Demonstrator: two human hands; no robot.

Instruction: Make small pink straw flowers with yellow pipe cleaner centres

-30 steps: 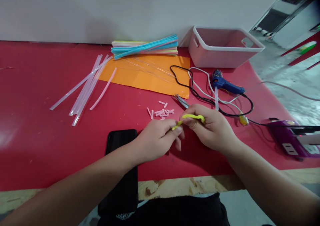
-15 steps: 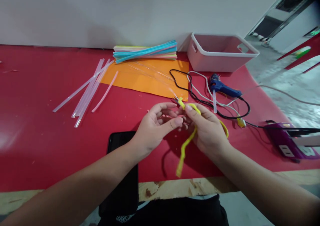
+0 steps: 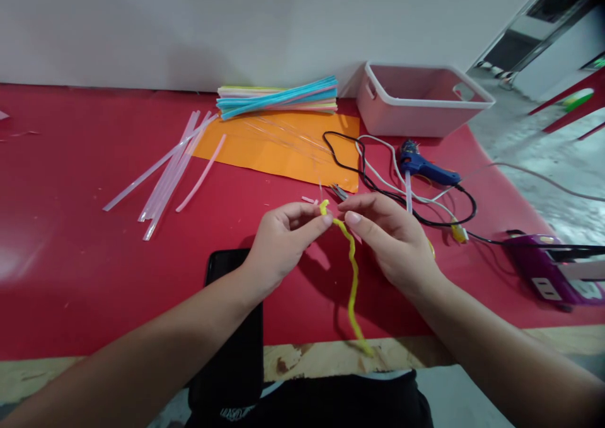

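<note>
Yellow fuzzy strand (image 3: 354, 277) is up off the red desk (image 3: 85, 258), over its front-middle; top end bent, tail hanging down to the bare wood front edge. Left hand (image 3: 283, 242): thumb and index closed in a pinch on the strand near its top. Right hand (image 3: 394, 236): half curled, thumb and index tips apart, just beside the strand (more yellow shows past its heel; can't tell if gripped). Small pink pieces (image 3: 309, 200) and a metal tool tip (image 3: 338, 191) just beyond the fingers. Black phone (image 3: 239, 358) under the left forearm, overhanging the front edge. Farther back: orange sheet (image 3: 255, 154), with a multicolored stem bundle (image 3: 278, 97) along the back edge. Pink bin (image 3: 420, 120) at the back right corner, blue glue gun (image 3: 428, 168) in front. Purple power strip (image 3: 534, 267) toward the front right corner. Translucent sticks (image 3: 165, 177) left of the sheet.
</note>
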